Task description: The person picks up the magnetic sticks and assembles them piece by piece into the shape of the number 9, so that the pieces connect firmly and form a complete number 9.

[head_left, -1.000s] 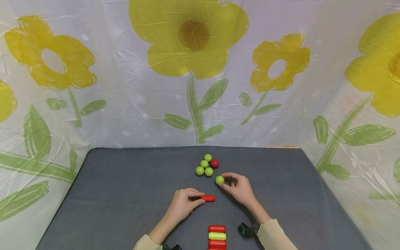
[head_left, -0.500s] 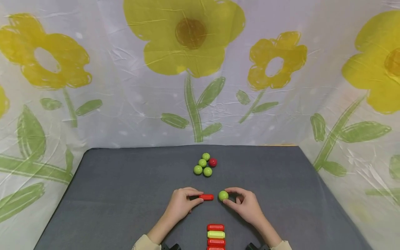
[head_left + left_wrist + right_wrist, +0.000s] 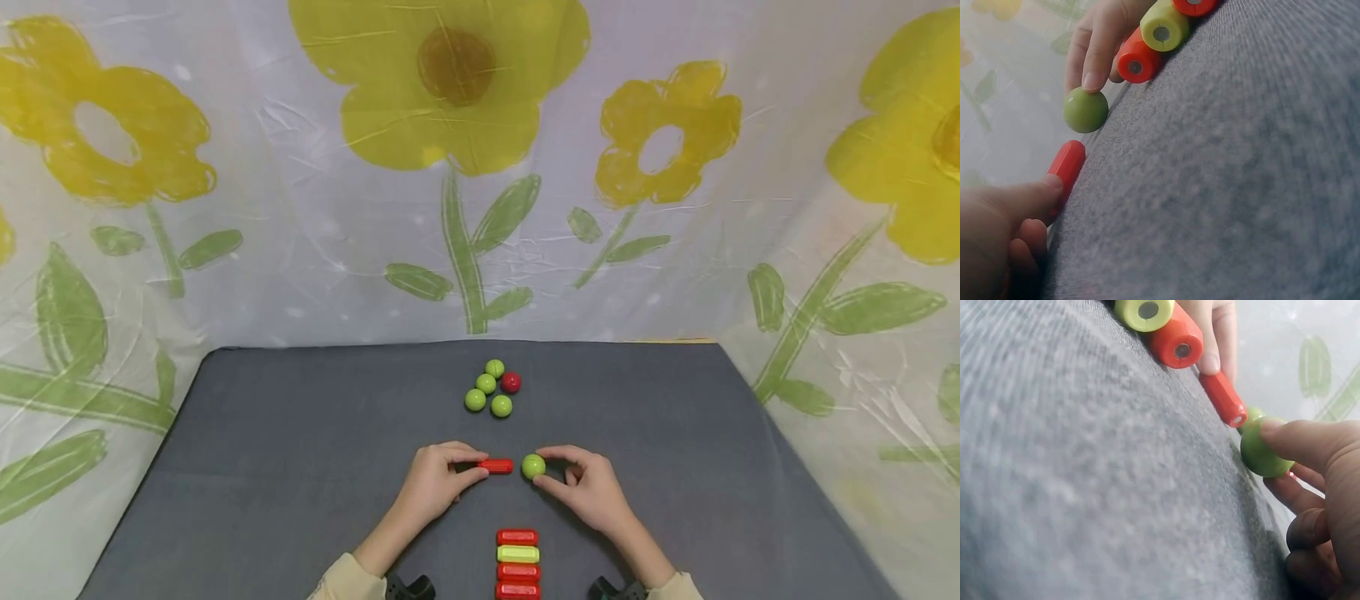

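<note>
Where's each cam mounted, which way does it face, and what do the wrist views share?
Head: on the head, facing forward and down at the table, flowered cloth beyond; left hand, right hand and sleeves show.
Left wrist: on that wrist, facing the red rod the left hand pinches; right hand shows beyond.
Right wrist: on that wrist, facing the green ball the right hand pinches; left hand shows beyond.
Wrist views share: red rod, green ball, left hand, right hand.

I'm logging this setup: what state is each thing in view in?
Red rod: pinched by the left hand.
Green ball: pinched by the right hand, apart from that rod.
Four other rods: lying side by side.
Five other balls: loosely grouped.
Black wrist devices: partly out of frame.
Floral backdrop: creased.
</note>
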Tool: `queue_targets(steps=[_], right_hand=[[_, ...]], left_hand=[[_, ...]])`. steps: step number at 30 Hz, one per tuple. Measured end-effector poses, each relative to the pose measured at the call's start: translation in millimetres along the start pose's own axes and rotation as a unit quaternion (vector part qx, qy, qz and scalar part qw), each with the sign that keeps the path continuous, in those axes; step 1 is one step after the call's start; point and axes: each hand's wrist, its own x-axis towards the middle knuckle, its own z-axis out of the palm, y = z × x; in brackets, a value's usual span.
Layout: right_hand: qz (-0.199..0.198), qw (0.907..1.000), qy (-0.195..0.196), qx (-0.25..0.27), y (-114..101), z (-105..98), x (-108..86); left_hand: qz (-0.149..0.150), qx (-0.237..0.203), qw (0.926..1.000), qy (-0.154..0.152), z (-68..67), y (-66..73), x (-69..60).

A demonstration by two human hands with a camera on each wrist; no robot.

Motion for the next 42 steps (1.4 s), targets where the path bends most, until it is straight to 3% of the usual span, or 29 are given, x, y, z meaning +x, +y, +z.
queue_targets(steps=[17, 24, 32, 42], right_hand=[[-0.024, 0.9996, 0.008, -0.015, -4.5, 5.6, 8.7], [-0.012, 0.9998, -0.003, -0.016, -5.5, 7.5, 6.4], [-0.031, 0.9992, 0.001, -0.027, -5.6, 10.7, 6.7], [-0.029, 0.9990, 0.006, -0.035, -6.6, 9.4, 6.0]], left_hand=[[0.004, -0.007, 1.0000, -0.004, -1.1, 2.9, 3.9], [0.004, -0.002, 1.0000, -0.003, 0.0, 0.8, 1.4], [0.009, -0.001, 1.0000, -0.002, 0.0, 0.7, 0.0], [-0.005, 0.005, 1.0000, -0.005, -1.3, 4.1, -1.0]])
